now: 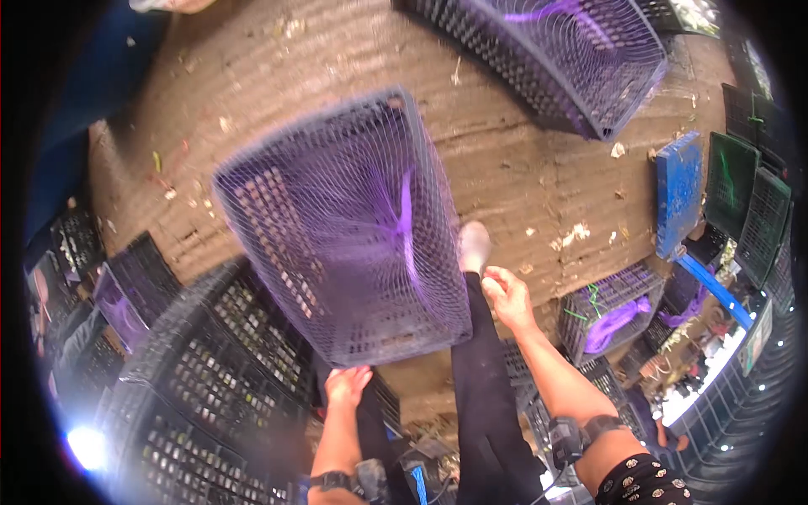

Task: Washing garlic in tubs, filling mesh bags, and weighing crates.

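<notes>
A dark plastic crate (pixel 353 227) covered with purple netting fills the middle of the view, its mesh gathered into a bunched strip. At the crate's near edge is my left hand (pixel 349 384), its fingers against or just beside the rim; whether they grip it is hard to tell. My right hand (pixel 507 295) is to the right of the crate, apart from it, with bent fingers near my light shoe (pixel 473 246). Nothing shows clearly in that hand. Both forearms wear strapped devices.
Another netted crate (pixel 536 57) lies at the top. Stacked dark crates (pixel 221 379) rise close on the left. On the right are a blue panel (pixel 678 189) and a crate with purple netting (pixel 609 315). Scraps litter the brown floor (pixel 530 189).
</notes>
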### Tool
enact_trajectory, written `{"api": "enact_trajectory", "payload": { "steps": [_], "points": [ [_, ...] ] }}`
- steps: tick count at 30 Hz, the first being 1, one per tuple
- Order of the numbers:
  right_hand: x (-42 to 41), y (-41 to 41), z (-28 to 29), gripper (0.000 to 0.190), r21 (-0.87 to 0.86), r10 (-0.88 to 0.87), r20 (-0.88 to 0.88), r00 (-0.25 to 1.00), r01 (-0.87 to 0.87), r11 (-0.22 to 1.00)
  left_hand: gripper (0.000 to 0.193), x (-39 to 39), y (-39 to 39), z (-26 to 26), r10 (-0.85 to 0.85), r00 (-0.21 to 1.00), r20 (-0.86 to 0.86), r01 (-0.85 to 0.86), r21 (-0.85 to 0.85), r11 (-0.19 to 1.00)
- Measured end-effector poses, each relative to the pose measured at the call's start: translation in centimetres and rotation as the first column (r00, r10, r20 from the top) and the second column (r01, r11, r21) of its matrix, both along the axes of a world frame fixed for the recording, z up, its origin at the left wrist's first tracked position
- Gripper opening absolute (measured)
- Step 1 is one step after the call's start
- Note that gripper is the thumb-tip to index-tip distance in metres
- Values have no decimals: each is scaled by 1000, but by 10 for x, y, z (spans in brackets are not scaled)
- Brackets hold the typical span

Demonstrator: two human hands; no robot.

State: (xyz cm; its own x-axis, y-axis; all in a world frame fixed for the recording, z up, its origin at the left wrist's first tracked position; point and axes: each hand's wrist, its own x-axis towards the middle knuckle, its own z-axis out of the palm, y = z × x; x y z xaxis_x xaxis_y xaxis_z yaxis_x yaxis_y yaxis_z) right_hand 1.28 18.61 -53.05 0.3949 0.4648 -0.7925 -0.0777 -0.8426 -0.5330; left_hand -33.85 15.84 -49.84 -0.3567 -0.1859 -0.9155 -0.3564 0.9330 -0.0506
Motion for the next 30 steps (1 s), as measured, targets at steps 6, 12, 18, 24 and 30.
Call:
{"api": "enact_trajectory", "payload": {
  "steps": [6,12,18,24,30],
  "points": [
    [-50,71,15,47,76,152,60,987,-156,985,40,-26,121,13,-526,819,-227,572,391,721],
    [-62,117,68,22,-21,100,267,959,-98,995,15,14,188,25,-278,917,-284,390,505,770],
    [-45,218,125,26,134,86,161,983,-108,985,18,26,312,113,-341,875,-343,484,623,615],
    [-4,299,140,46,388,126,-12,992,-111,915,35,57,388,134,-528,452,-719,883,275,381],
    [178,325,96,22,322,195,596,779,-455,830,54,158,386,94,-610,517,-601,856,366,366]
  ]
}}
